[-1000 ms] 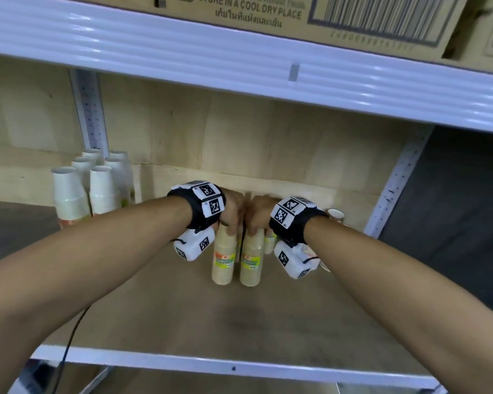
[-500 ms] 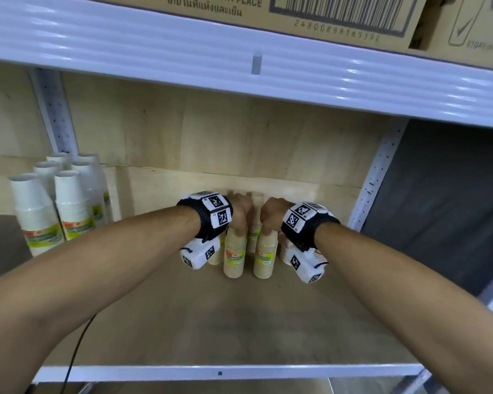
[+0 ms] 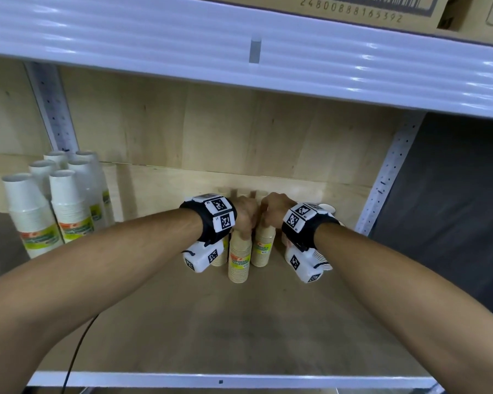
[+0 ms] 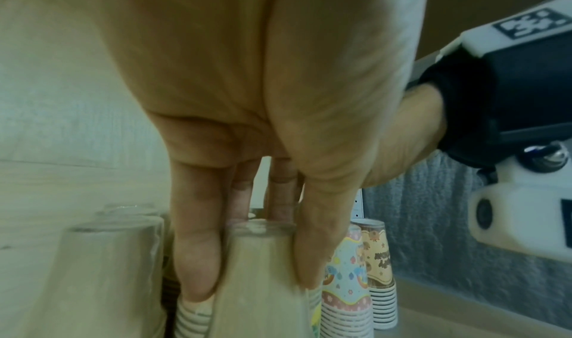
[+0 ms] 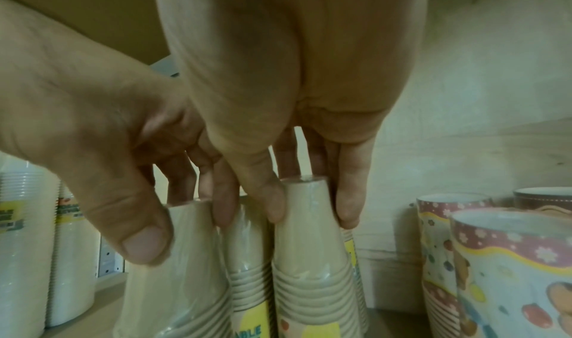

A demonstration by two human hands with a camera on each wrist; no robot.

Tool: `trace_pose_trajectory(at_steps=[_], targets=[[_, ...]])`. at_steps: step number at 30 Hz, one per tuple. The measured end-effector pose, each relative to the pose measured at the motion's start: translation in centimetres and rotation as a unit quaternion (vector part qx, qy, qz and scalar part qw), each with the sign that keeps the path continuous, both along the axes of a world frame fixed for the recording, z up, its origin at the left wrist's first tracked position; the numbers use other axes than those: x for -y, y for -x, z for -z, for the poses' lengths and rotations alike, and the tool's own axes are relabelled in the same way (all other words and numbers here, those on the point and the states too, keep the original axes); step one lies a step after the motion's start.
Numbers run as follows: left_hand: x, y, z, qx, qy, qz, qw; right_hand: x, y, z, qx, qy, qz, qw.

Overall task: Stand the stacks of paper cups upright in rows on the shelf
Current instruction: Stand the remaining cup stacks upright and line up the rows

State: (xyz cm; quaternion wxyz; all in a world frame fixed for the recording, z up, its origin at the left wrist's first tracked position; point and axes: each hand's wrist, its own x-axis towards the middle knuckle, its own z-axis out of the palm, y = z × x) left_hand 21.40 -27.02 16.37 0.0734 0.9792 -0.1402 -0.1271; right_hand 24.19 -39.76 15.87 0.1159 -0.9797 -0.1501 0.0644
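1. Left hand [image 3: 244, 214] pinches the top of the front tan cup stack [image 3: 239, 258]; right hand [image 3: 272, 209] pinches its neighbour stack [image 3: 264, 247]
2. Both stacks stand upright directly below the grips, side by side mid-shelf [image 3: 182, 331]
3. White stacks [image 3: 69, 211] stand well apart at the left; patterned stacks [image 5: 501, 265] near the right

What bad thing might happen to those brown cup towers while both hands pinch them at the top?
1. The left hand and right hand each grip a tan cup stack only near its narrow top, so a sideways nudge might tip it.
2. The stacks stand close together; one falling would likely knock its neighbours, perhaps the patterned cups too.
3. The clear wrap looks smooth, so fingers may slip.
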Motion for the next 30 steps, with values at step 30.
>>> trace_pose_trajectory(at_steps=[30], targets=[[-6.0,1.1,-7.5,0.051,0.005,-0.102,0.993,-4.8,1.1,-5.3,0.075,-0.024,-0.04,0.996]])
